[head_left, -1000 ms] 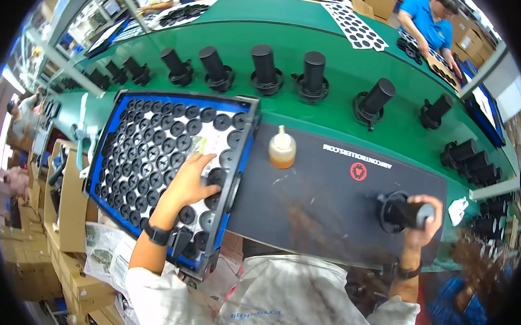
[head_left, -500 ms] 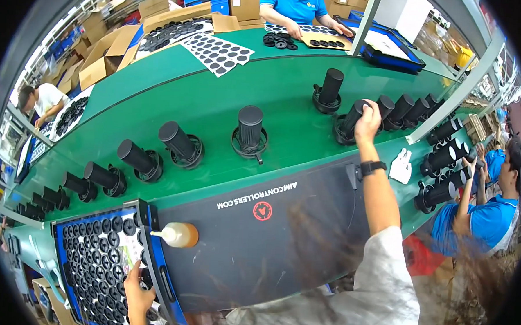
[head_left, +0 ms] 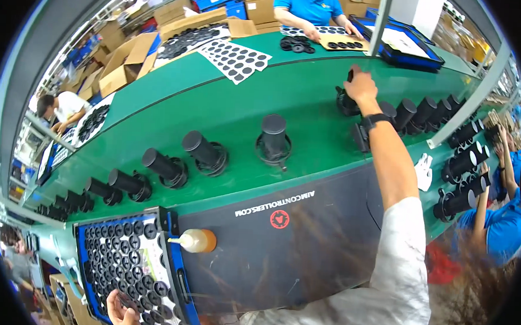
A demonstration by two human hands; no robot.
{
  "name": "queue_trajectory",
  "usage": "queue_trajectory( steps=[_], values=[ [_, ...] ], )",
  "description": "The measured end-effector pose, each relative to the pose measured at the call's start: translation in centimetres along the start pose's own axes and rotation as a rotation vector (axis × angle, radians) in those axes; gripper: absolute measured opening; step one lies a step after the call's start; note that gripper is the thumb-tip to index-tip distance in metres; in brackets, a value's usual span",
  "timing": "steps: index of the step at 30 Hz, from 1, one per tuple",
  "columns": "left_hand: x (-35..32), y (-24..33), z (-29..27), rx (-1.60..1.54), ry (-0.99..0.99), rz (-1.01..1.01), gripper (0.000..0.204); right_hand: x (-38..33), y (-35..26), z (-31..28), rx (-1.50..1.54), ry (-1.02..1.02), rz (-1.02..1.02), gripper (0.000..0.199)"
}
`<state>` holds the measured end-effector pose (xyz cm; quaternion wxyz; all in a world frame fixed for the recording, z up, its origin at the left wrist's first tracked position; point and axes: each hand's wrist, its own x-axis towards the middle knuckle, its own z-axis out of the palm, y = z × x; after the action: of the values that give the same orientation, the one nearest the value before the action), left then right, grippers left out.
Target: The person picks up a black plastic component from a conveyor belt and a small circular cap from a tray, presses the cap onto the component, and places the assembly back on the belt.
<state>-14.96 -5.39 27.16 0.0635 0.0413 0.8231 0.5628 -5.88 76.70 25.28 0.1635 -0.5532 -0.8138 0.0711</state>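
Observation:
My right hand (head_left: 361, 87) reaches over the green belt, fingers curled around the top of a black cylindrical unit (head_left: 347, 102) with a ring at its base. Another black unit is partly hidden beneath my right wrist. At the lower left, my left hand (head_left: 123, 315) is at the near edge of a blue-framed tray (head_left: 178, 275) filled with black round discs. A black disc (head_left: 127, 301) shows between its thumb and fingers. Several similar cylindrical units (head_left: 273, 141) stand or lean in a row along the belt.
A squeeze bottle (head_left: 199, 240) with amber liquid stands on the black mat (head_left: 291, 251). A white glove (head_left: 424, 172) lies right of the mat. Across the belt, a person in blue handles sheets of discs. A grey metal post (head_left: 465, 110) rises at the right; other people work there.
My right hand has gone from the nearer cylinder to the farther one. My left hand has shifted toward the tray's near left part, fingers now curled at a disc. The view has shifted slightly.

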Motion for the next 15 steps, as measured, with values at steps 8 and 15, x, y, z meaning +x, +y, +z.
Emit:
queue_trajectory(
  steps=[8, 15],
  values=[
    [-10.3, 6.8, 15.4, -0.85, -0.261, -0.242, 0.082, -15.2, -1.6, -11.0, 0.955, 0.283, -0.62, 0.072],
    [-10.0, 3.4, 23.8, -1.223, -0.719, -0.383, 0.071, -34.2, -1.5, -7.5, 2.262, -0.319, -0.324, 0.055]
  ],
)
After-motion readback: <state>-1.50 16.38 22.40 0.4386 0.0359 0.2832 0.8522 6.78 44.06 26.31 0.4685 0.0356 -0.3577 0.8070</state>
